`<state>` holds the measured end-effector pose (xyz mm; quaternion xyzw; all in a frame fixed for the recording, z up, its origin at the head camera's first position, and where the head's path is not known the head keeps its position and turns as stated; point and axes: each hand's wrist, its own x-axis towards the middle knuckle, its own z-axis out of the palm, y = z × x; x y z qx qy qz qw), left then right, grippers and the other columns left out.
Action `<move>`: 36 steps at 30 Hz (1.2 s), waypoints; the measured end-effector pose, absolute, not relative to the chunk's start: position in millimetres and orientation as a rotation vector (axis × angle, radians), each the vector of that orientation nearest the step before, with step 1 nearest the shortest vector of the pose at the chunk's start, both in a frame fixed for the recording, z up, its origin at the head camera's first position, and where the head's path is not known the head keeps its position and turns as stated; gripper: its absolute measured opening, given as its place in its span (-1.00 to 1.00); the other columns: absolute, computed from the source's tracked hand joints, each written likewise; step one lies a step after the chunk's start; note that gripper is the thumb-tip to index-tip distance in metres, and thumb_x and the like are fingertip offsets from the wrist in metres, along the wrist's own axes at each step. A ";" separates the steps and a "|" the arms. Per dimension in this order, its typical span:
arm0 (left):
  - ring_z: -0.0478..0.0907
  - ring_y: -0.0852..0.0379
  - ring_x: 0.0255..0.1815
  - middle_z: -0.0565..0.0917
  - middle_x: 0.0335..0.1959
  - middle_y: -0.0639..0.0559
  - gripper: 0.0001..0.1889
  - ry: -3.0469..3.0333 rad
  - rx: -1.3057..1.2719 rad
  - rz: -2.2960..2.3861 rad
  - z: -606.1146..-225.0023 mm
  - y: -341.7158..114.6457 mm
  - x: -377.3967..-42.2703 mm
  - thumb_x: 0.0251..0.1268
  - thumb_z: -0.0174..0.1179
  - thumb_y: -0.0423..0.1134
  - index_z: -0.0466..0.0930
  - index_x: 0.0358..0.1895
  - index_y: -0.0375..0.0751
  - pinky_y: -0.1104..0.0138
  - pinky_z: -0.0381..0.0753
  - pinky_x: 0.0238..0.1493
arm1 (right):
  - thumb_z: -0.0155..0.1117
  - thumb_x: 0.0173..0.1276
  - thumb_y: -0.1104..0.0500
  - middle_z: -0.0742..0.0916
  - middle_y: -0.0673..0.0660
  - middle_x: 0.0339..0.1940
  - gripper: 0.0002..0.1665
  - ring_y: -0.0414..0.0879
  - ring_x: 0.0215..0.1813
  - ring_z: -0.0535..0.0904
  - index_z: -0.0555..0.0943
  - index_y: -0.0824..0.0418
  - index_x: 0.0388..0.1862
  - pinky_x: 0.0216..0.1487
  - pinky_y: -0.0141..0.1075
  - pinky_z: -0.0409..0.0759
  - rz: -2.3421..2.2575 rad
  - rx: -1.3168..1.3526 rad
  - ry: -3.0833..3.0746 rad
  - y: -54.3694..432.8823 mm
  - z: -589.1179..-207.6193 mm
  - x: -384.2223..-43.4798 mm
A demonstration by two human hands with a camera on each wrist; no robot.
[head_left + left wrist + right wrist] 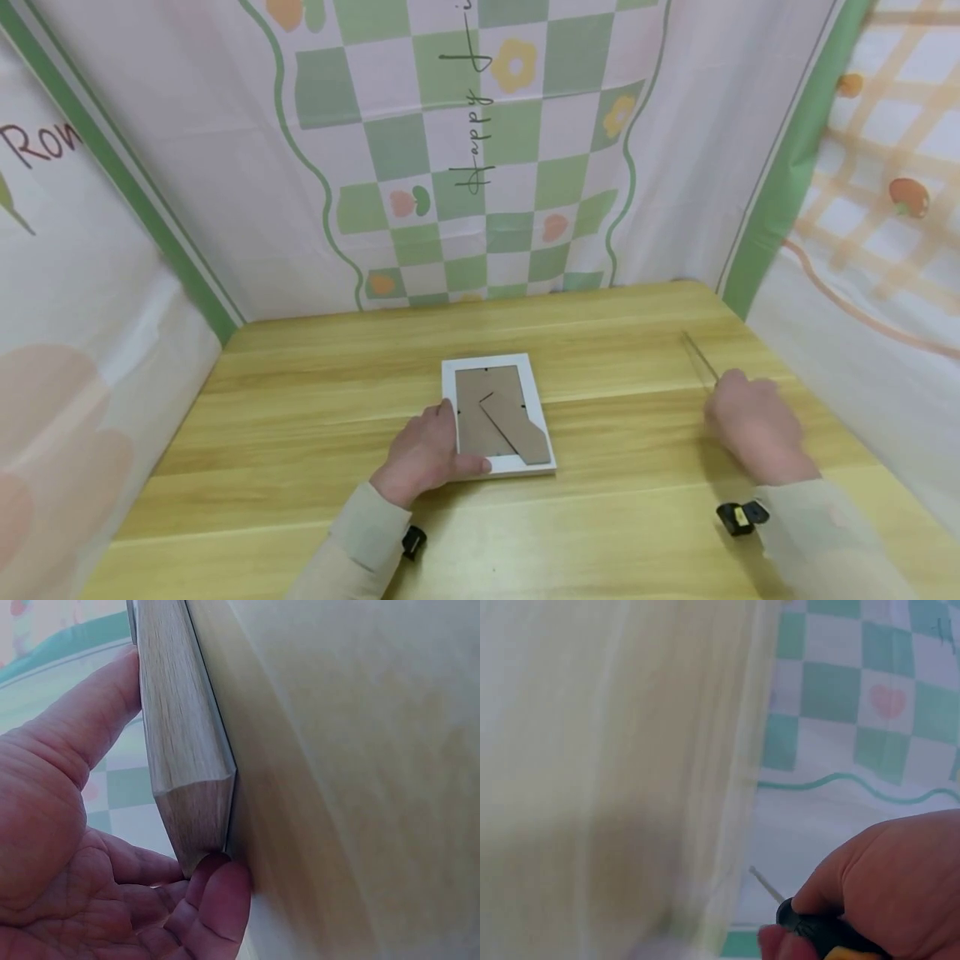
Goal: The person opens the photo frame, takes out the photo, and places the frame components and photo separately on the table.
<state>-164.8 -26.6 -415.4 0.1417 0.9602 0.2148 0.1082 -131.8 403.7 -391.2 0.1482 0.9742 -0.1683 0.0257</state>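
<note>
- While the left hand (423,454) grips the face-down photo frame (495,417), I'd keep it steady.
- The right hand (757,427) grips a screwdriver (819,930); I'd pry gently.

White rectangular wooden picture frame (528,385), brown flat backing board (474,429), slim screwdriver (810,926) with a handle dark green to my eye and touched with yellow, yellow wood-grained tabletop (300,400), green-and-white checked fabric (450,148) with yellow flowers (500,68) and pink hearts (555,227)
</note>
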 end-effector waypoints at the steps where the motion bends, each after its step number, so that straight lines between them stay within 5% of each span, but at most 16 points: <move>1: 0.50 -0.37 0.36 0.45 0.43 -0.47 0.23 2.826 0.419 0.633 -415.1 -26.7 -164.7 0.02 0.54 0.29 0.19 0.54 -0.55 -0.10 0.54 0.34 | -0.23 0.51 0.17 0.52 0.57 -0.29 -0.63 0.27 -0.41 0.50 0.38 0.49 -0.14 -0.54 0.00 0.46 -0.532 0.435 3.024 398.9 -388.5 -133.2; 5: 0.51 -0.38 0.35 0.45 0.42 -0.47 0.22 2.832 0.424 0.632 -414.0 -26.8 -164.0 0.03 0.54 0.29 0.20 0.53 -0.55 -0.11 0.54 0.33 | -0.21 0.51 0.13 0.54 0.38 -0.40 -0.67 0.17 -0.44 0.47 0.42 0.38 -0.21 -0.55 -0.07 0.41 -0.550 0.320 3.102 377.9 -379.6 -138.6; 12: 0.54 -0.38 0.31 0.48 0.38 -0.50 0.21 2.840 0.439 0.647 -413.8 -26.9 -161.3 0.01 0.55 0.28 0.22 0.52 -0.57 -0.12 0.56 0.30 | -0.06 0.64 -0.01 0.67 0.22 -0.37 -0.51 0.04 -0.42 0.54 0.52 0.41 0.11 -0.52 -0.12 0.46 -0.548 0.106 3.238 341.3 -366.0 -135.8; 17: 0.52 -0.39 0.32 0.46 0.40 -0.50 0.23 2.832 0.434 0.657 -413.6 -27.1 -159.1 0.00 0.56 0.28 0.20 0.53 -0.57 -0.13 0.54 0.33 | 0.04 0.62 0.00 0.70 0.12 -0.37 -0.55 -0.06 -0.44 0.53 0.58 0.36 0.13 -0.48 -0.17 0.48 -0.543 -0.016 3.312 318.6 -357.8 -131.6; 36: 0.62 -0.28 0.12 0.55 0.28 -0.46 0.22 2.842 0.429 0.642 -412.6 -25.4 -160.3 -0.05 0.58 0.28 0.25 0.49 -0.57 -0.11 0.63 0.20 | 0.11 0.57 0.06 0.75 0.04 -0.37 -0.62 -0.15 -0.48 0.50 0.66 0.29 0.12 -0.52 -0.23 0.46 -0.498 -0.191 3.351 281.4 -348.2 -133.6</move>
